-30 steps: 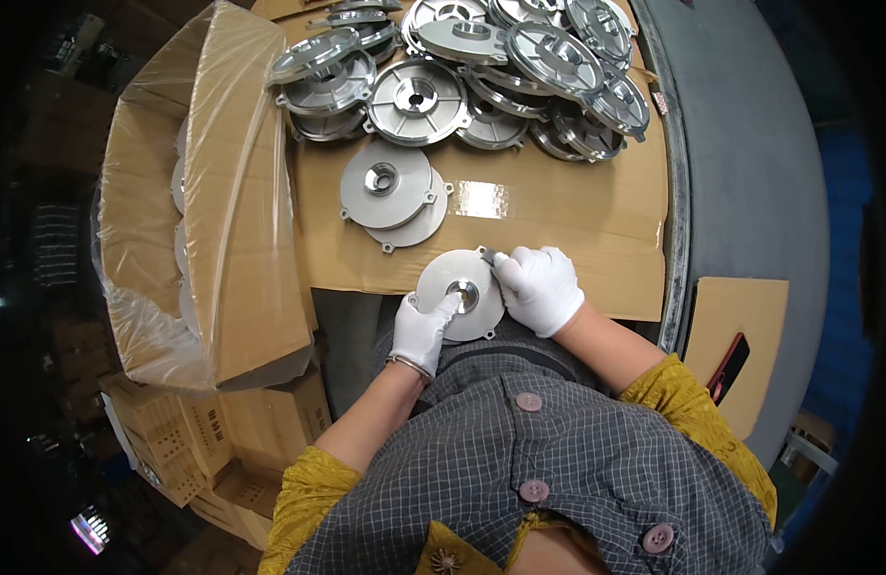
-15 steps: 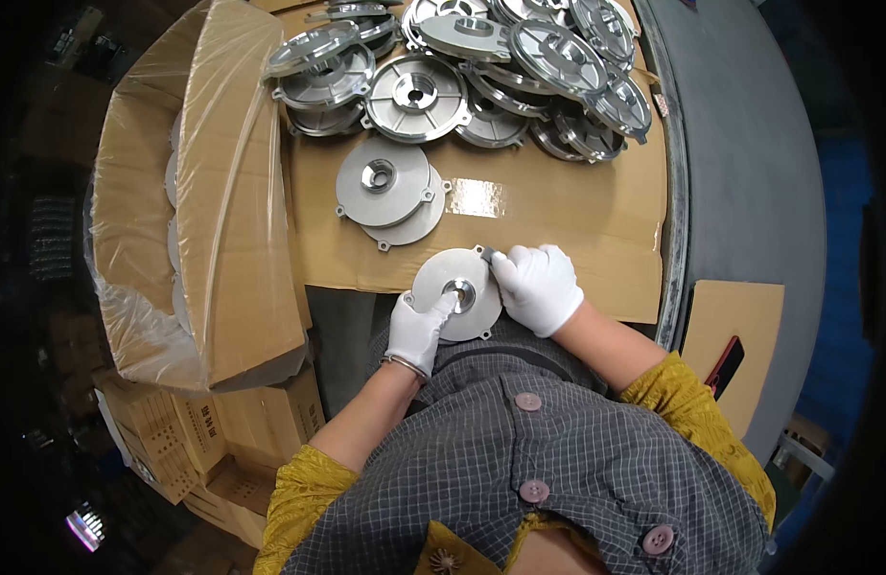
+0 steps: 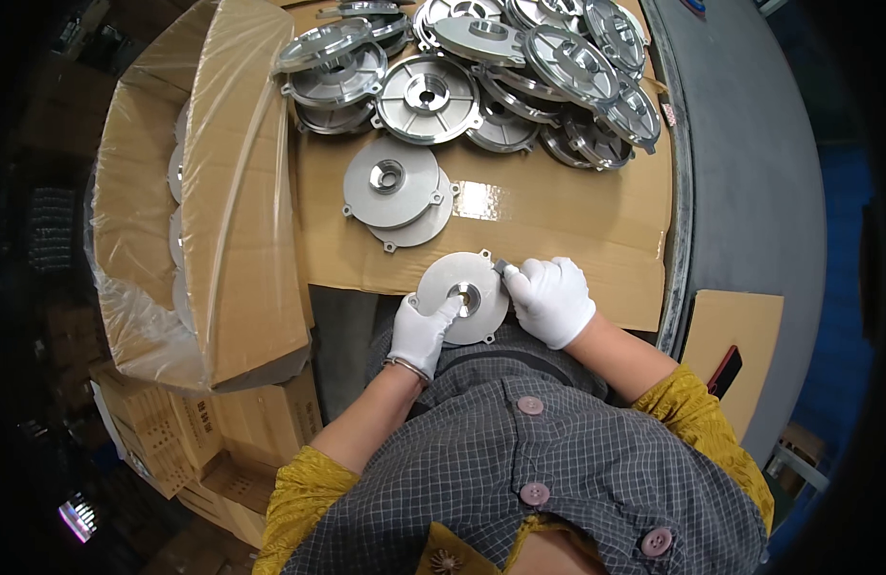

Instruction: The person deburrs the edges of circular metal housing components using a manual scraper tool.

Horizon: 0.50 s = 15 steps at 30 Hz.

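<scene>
A round metal end cover (image 3: 443,278) with small lugs on its rim is tilted over my lap, at the near edge of the cardboard. My white-gloved left hand (image 3: 420,331) grips it from the lower left, thumb at the central bore. My right hand (image 3: 552,301), also gloved, is closed on a small dark grey flat piece (image 3: 501,266) at the cover's upper right rim. What kind of tool or pad that piece is, I cannot make out. Just beyond, two more covers (image 3: 390,182) lie stacked flat, one partly over the other.
A heap of metal covers (image 3: 539,77) fills the far side of the cardboard sheet (image 3: 558,230). At left stands a plastic-lined carton (image 3: 242,211) holding covers, with opened cartons (image 3: 222,441) below. A phone (image 3: 725,370) rests on cardboard at right.
My right hand has shifted slightly right, and more of the dark piece shows, sitting lower along the rim. My left hand keeps its hold on the cover. The whole view has shifted slightly.
</scene>
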Each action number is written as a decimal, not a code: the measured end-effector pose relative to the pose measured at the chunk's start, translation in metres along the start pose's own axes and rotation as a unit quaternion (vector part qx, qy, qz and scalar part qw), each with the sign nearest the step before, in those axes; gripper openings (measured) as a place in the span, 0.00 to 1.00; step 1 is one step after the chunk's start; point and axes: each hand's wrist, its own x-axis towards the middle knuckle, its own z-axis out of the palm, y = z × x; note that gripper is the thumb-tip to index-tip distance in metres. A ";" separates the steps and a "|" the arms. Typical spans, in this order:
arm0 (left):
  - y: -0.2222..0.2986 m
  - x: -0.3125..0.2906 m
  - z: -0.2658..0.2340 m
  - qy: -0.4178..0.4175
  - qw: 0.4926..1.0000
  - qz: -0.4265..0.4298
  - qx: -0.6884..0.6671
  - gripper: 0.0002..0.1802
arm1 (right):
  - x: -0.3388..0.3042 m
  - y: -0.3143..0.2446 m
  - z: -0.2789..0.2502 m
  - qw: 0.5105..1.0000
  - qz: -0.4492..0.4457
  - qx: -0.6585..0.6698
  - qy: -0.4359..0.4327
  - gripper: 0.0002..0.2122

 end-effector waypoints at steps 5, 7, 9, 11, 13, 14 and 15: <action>-0.002 0.002 -0.002 0.009 1.000 -0.008 -0.008 0.17 | 0.005 0.000 0.004 0.999 -0.016 -0.002 0.033 0.03; -0.002 0.003 -0.001 -0.004 1.000 0.000 -0.012 0.17 | 0.005 0.001 0.002 1.000 -0.009 0.002 0.009 0.03; -0.007 0.005 -0.002 0.020 1.000 0.005 0.018 0.18 | 0.002 0.003 0.004 0.999 -0.013 0.010 0.031 0.02; -0.006 0.002 -0.002 0.015 1.000 -0.009 0.001 0.18 | 0.006 0.003 0.009 0.999 -0.021 0.002 0.037 0.03; -0.004 0.003 -0.004 0.011 1.000 -0.010 -0.015 0.18 | 0.010 0.002 0.011 0.998 -0.026 0.018 0.049 0.04; -0.006 0.004 -0.004 0.011 1.000 -0.010 -0.015 0.18 | 0.007 0.002 0.008 0.998 -0.025 0.018 0.049 0.04; -0.009 0.005 -0.003 0.011 1.000 -0.007 -0.005 0.18 | 0.002 0.002 0.004 0.999 -0.017 0.021 0.032 0.03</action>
